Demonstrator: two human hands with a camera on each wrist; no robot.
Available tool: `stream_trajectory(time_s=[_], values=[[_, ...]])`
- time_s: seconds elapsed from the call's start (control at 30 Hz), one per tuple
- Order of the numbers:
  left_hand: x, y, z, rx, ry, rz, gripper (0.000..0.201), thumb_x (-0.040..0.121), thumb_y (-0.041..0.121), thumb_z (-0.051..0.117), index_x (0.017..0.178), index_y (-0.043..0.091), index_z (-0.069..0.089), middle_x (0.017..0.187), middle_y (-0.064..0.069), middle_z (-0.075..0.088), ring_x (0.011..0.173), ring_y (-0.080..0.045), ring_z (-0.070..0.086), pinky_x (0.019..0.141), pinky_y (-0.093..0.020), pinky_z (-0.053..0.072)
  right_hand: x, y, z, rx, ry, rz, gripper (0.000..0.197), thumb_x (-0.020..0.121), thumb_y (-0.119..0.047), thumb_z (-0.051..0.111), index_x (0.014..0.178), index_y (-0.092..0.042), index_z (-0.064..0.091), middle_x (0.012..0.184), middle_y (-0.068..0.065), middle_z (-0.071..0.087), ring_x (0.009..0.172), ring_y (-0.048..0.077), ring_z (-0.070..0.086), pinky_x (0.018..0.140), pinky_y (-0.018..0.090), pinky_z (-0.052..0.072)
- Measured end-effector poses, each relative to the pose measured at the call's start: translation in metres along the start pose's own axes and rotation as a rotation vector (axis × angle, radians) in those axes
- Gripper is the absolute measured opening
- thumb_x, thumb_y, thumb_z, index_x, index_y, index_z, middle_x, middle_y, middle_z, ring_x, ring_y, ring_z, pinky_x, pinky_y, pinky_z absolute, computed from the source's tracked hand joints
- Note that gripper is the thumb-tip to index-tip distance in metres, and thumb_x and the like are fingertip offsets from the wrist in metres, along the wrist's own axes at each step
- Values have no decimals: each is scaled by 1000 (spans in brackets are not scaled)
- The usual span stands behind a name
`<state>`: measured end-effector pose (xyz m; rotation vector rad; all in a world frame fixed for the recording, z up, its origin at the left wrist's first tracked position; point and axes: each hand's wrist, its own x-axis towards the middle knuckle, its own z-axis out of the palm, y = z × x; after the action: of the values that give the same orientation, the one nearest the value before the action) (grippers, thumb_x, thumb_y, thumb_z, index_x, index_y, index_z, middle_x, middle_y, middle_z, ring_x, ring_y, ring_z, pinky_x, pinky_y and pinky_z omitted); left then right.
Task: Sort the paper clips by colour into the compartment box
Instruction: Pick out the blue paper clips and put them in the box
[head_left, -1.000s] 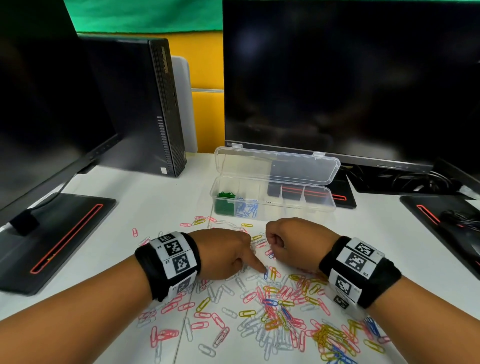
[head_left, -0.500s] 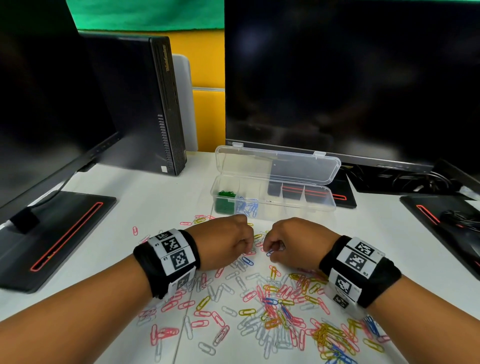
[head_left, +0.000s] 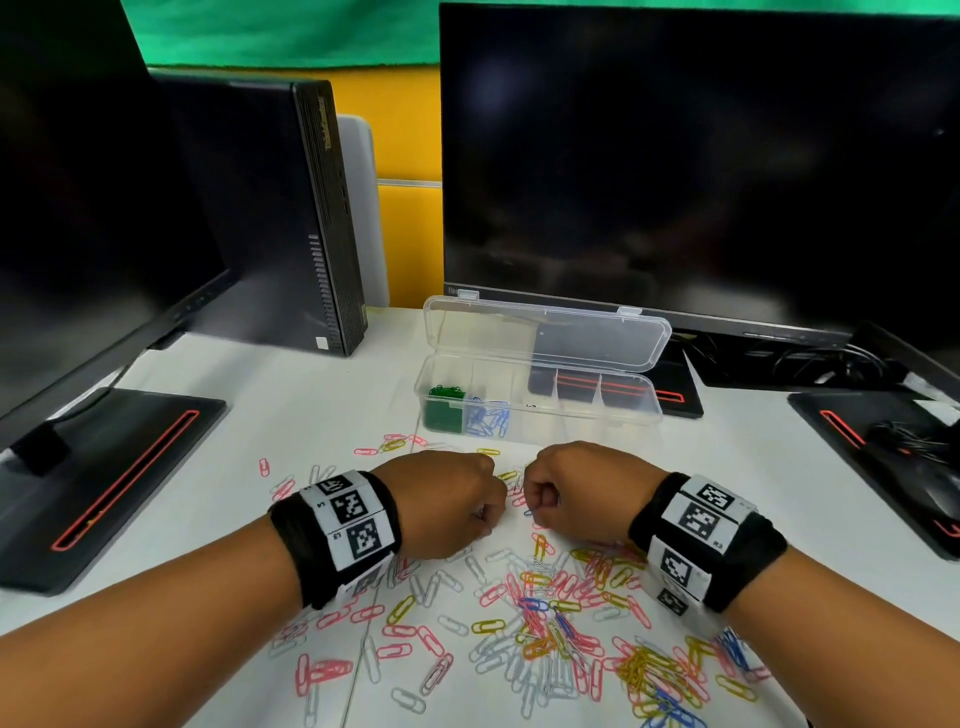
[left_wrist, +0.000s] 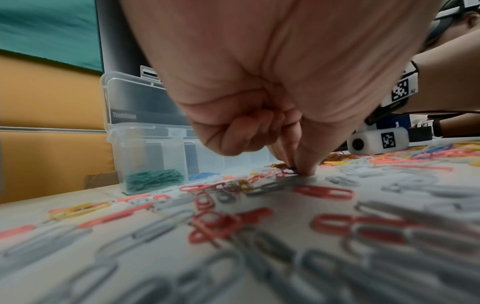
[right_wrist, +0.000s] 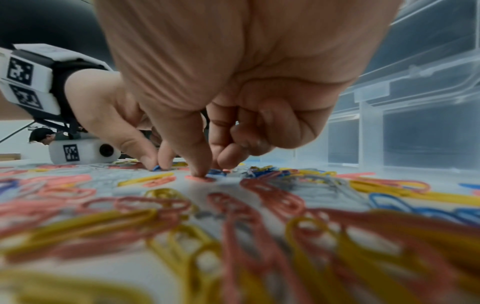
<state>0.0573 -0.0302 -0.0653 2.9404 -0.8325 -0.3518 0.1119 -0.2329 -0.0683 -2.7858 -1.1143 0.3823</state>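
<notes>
Paper clips (head_left: 540, 618), pink, yellow, white and blue, lie scattered; each hand (head_left: 447, 501) pinches a blue one.

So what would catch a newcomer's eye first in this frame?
The bright scatter of paper clips across the white table, mostly near the person. Then the left hand and right hand, knuckles almost together, fingertips down among the clips. Behind them stands the open clear compartment box, green clips and blue clips at its left end.
</notes>
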Motion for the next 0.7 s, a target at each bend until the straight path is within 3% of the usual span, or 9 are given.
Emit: stream_trajectory(time_s=[0.1,0.17,0.3,0.37,0.5,0.57,0.6,0.7], values=[[0,-2,3,-26,-5,-24,11,97,28,47,99,25,58,101,6,52,85,-19,56,75,-36,49,0,0,2,2,-40,8,16,87,-26,58,74,-32,53,86,-9,60,79,15,55,67,28,47],[-2,-5,1,-63,31,-44,7,95,31,47,90,28,51,93,10,49,81,-14,52,70,-30,42,-2,-2,3,6,-53,5,13,87,-25,57,75,-29,53,83,-9,59,75,15,54,66,29,47],[-7,-17,-9,-162,45,-127,29,88,43,35,70,22,43,75,2,53,69,-15,48,65,-33,40,-16,-8,-18,102,106,-9,8,85,-25,57,78,-23,56,82,-6,63,76,17,58,67,33,50],[-9,-21,-13,-168,81,-152,37,83,50,33,67,18,42,69,-2,54,63,-14,46,61,-31,39,-29,-8,-36,236,169,16,5,84,-21,62,80,-20,60,79,-3,67,73,16,62,66,34,52],[-11,-25,-20,-173,147,-173,37,97,43,52,69,21,44,64,5,52,54,-7,41,50,-18,31,-58,-7,-49,760,34,94,20,91,-2,55,95,-16,68,80,4,74,57,15,62,52,28,49],[-14,-23,-25,-357,92,-185,33,98,42,57,75,21,44,61,3,57,50,-7,46,49,-17,36,-67,-7,-40,898,-49,148,23,89,2,49,90,-13,67,77,9,68,53,18,55,49,25,43],[-14,-21,-26,-517,30,-198,30,98,37,59,79,20,43,58,1,58,48,-12,48,49,-22,41,-70,-7,-35,936,-92,182,22,86,0,48,85,-13,65,76,11,64,50,17,52,48,24,40],[-15,-9,-23,-871,-111,-178,18,98,26,61,90,19,47,55,0,52,46,-17,42,47,-29,36,-75,-14,-23,738,-192,193,5,76,-18,53,75,-21,57,75,4,58,54,14,47,50,27,38]])
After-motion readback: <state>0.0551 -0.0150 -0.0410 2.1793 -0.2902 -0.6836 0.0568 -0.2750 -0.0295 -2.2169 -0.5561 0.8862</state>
